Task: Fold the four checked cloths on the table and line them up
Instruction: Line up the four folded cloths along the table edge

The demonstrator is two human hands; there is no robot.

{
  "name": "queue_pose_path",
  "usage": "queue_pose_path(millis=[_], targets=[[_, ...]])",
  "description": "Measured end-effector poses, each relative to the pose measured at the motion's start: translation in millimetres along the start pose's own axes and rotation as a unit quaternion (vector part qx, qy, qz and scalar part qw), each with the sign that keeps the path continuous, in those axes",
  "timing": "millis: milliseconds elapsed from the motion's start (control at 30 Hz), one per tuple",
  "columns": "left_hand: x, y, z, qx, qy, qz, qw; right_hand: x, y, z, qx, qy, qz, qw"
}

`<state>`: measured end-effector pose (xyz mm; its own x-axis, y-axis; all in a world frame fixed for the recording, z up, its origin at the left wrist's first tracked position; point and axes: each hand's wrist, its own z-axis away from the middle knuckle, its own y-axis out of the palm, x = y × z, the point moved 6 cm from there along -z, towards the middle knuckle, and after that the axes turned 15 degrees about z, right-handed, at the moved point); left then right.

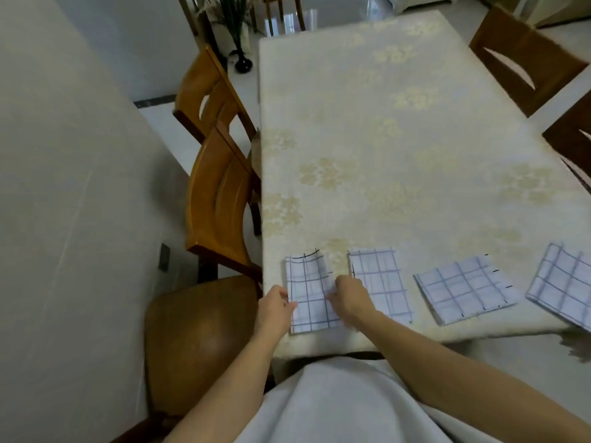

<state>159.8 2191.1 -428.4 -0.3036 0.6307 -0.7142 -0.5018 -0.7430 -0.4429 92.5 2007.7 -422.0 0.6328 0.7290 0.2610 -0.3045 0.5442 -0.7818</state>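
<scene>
Several white cloths with dark checks lie folded in a row along the near edge of the table [383,123]. The leftmost cloth [308,289] sits at the table's near left corner. My left hand [275,306] pinches its left edge. My right hand [348,297] pinches its right edge, fingers curled. To the right lie the second cloth [380,279], the third cloth [463,289], turned slightly askew, and the fourth cloth [566,282], which is also askew and cut off by the frame's right edge.
The table wears a cream cloth with pale flower print. Two wooden chairs [217,193] stand along its left side, a padded seat [201,340] near my left arm. More chairs [524,65] stand at the right. A vase with a plant [240,43] stands beyond the far left corner.
</scene>
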Motion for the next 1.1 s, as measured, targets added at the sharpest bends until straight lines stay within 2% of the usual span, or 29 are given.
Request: queue_pose_path(millis=[233,333,400,467,533,633,733,833,900,967,1100], targets=[[-6,8,-2,-0.022,0.015,-0.040,0.999,-31,-9,2,-0.020,-0.030,-0.029,0.999],[-25,9,9,-0.089,0.065,-0.139,0.984,-51,-33,-2,-0.050,-0.038,-0.088,0.994],[-48,25,16,-0.096,0.117,-0.153,0.977,-78,-60,-5,-0.099,-0.030,-0.118,0.988],[-75,57,20,-0.049,0.150,-0.106,0.982,-119,-86,-9,-0.155,0.003,-0.118,0.981],[-104,101,24,0.019,0.176,-0.072,0.981,-167,-100,-9,-0.179,0.045,-0.071,0.980],[-146,174,30,0.115,0.221,-0.105,0.963,-224,-102,5,-0.153,0.092,-0.056,0.982],[-177,240,22,0.170,0.240,-0.190,0.937,-265,-96,19,-0.106,0.136,-0.050,0.984],[-191,286,11,0.179,0.246,-0.309,0.901,-301,-87,24,-0.002,0.143,0.009,0.990],[-194,303,7,0.172,0.241,-0.352,0.888,-318,-78,29,0.043,0.147,-0.023,0.988],[-195,312,5,0.169,0.228,-0.340,0.897,-327,-76,30,0.024,0.156,-0.082,0.984],[-186,313,12,0.173,0.180,-0.292,0.923,-339,-84,20,-0.039,0.147,-0.099,0.983]])
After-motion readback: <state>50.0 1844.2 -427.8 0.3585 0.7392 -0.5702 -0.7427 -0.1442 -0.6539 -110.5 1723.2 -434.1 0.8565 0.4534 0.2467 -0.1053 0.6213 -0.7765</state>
